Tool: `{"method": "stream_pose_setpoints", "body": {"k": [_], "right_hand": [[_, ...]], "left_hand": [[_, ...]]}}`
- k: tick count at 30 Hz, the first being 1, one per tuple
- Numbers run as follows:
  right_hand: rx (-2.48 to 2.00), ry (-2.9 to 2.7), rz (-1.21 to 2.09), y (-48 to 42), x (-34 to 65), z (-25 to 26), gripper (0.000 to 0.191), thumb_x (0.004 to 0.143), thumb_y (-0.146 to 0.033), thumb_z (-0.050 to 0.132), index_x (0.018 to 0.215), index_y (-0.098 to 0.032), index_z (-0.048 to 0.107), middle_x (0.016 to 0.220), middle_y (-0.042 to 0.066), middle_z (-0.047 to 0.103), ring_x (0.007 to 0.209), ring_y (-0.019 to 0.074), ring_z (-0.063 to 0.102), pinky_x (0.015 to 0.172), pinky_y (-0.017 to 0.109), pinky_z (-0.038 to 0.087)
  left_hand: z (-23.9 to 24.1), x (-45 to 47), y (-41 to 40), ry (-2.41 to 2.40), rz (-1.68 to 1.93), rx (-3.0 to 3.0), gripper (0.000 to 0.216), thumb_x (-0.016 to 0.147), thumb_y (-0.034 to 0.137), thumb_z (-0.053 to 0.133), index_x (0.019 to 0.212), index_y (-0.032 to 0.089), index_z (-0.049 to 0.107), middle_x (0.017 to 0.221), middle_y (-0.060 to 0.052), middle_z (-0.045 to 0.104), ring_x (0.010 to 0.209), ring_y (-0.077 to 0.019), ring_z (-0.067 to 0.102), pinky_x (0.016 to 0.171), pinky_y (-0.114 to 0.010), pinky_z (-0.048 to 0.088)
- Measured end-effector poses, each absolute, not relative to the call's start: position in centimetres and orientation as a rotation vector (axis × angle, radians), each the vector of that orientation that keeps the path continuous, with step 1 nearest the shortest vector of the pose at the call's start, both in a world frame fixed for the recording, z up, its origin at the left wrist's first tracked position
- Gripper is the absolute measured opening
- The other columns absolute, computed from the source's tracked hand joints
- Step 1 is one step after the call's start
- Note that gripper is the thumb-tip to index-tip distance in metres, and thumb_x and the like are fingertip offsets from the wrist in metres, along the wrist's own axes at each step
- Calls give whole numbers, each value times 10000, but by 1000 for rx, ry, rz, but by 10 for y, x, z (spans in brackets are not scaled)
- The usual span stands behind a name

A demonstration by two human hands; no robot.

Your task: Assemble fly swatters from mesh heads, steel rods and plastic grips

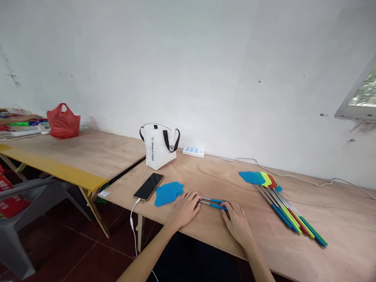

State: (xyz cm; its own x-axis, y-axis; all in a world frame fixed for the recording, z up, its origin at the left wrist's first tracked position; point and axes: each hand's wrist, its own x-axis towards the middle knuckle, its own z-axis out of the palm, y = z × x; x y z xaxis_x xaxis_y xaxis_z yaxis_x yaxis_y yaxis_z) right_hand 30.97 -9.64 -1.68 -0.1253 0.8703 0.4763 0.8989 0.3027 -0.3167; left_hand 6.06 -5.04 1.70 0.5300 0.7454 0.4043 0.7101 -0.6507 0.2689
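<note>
Two blue fly swatters (pixel 169 194) lie side by side near the front edge of the plywood table (pixel 211 176), heads to the left, metal shafts and blue grips (pixel 216 203) to the right. My left hand (pixel 184 209) rests flat over the shafts just right of the heads, fingers stretched out. My right hand (pixel 236 221) lies on the table with its fingertips touching the blue grips, fingers spread.
A phone (pixel 149 186) on a white charging cable lies left of the swatter heads. A white tote bag (pixel 160 147) and a power strip (pixel 193 151) stand by the wall. Several coloured swatters (pixel 282 205) lie at right. A red plastic bag (pixel 63 122) sits on the left table.
</note>
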Motion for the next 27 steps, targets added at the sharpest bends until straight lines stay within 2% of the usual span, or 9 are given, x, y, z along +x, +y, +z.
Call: {"method": "stream_pose_setpoints", "body": {"k": [5,10,15,18,22,27], "right_hand": [[-1561,-1978,-80,-96,311,-18,228,1005,-328,421,1091,-283,627,1182,54,685,1118,253,637,948,426,496],[-1547,-1957,52,-95,317,-15,214,985,-319,453,1048,-286,655,1117,43,702,1089,242,653,938,408,500],[-1584,-1934,172,-90,356,-18,231,933,-326,482,986,-293,704,1076,46,723,1045,261,669,922,434,509],[-1623,-1922,255,-86,393,-21,230,888,-349,515,956,-286,725,1021,58,735,982,272,684,895,444,528],[-1635,-1922,315,-87,422,-19,251,855,-384,546,968,-266,737,1055,74,730,1014,278,682,913,445,534],[-1596,-1976,158,-94,394,-6,263,892,-420,550,1036,-302,734,1230,60,687,1189,272,618,1027,455,480]], "left_hand": [[16,59,-51,1252,770,2663,165,1009,220,466,1102,248,600,1155,-30,631,1096,-215,593,975,-357,458],[16,58,-49,1204,814,2626,191,992,218,490,1150,259,588,1220,-27,621,1131,-211,587,1003,-356,460],[24,44,-37,1336,909,2539,185,989,230,471,1134,249,584,1296,-55,597,1218,-231,564,1101,-423,404],[30,23,-30,1622,782,2480,287,970,290,493,1239,209,554,1397,-134,541,1316,-305,505,1108,-475,385],[29,-1,-25,1947,437,2305,534,892,437,595,1346,171,505,1497,-220,468,1427,-436,372,1110,-568,338],[31,-8,-24,1923,326,2297,597,887,455,596,1408,190,473,1414,-203,557,1303,-410,521,1057,-516,391]]}}
